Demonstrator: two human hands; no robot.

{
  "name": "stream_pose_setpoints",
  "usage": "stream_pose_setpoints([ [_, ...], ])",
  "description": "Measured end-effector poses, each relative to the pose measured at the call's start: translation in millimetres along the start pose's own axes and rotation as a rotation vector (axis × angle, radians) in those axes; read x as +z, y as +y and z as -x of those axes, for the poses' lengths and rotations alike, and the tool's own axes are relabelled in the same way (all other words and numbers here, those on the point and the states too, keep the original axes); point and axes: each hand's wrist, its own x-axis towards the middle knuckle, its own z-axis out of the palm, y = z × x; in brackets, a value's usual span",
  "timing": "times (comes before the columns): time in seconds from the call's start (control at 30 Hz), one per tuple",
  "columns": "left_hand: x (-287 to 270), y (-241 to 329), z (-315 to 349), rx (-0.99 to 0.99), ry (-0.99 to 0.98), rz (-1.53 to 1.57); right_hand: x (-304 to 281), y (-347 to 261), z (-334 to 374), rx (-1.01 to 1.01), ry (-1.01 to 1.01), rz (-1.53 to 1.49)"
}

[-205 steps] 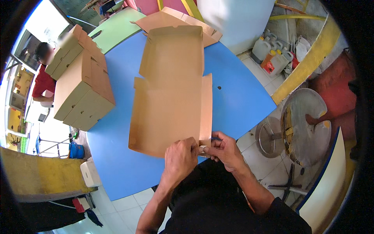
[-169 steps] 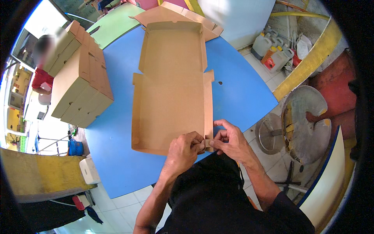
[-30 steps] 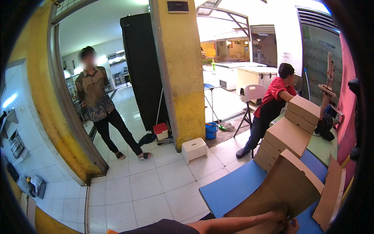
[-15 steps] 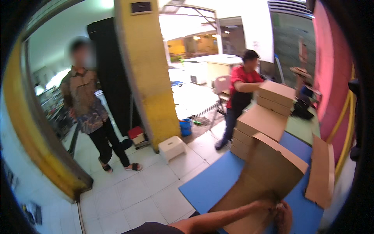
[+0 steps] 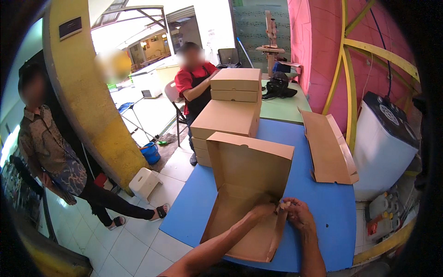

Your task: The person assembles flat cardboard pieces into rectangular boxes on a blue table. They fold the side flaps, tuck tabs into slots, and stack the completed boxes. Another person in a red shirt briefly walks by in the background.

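An open brown cardboard box (image 5: 240, 205) lies before me on the blue table (image 5: 330, 221), its lid (image 5: 251, 166) standing up at the far side. My left hand (image 5: 264, 210) reaches across the inside of the box to its right wall near the lid hinge, fingers closed on the cardboard there, partly in shadow. From outside the same corner, my right hand (image 5: 300, 214) pinches a small flap of the box between thumb and fingers. Both hands nearly meet at this corner.
Closed cardboard boxes (image 5: 226, 117) stand stacked beyond the lid. A partly folded cardboard piece (image 5: 330, 150) lies at the table's right edge. A person in red (image 5: 196, 83) is behind the stack; another person (image 5: 55, 147) stands left. A white washing machine (image 5: 385, 143) is at right.
My view has swung right. The box's front and side walls now show clearly, with the lid upright. Both hands stay at the right corner. The person at left has shifted stance.
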Motion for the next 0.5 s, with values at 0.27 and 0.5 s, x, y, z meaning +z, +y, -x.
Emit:
stream_pose_setpoints([
  [0.27, 17, -43, -21, 0.214, 0.042, -0.284, 7, 4, 1, -0.104, 0.100, 0.276],
  [0.5, 10, -24, -10, 0.163, 0.107, 0.527, 9, 6, 1, -0.111, 0.017, 0.198],
])
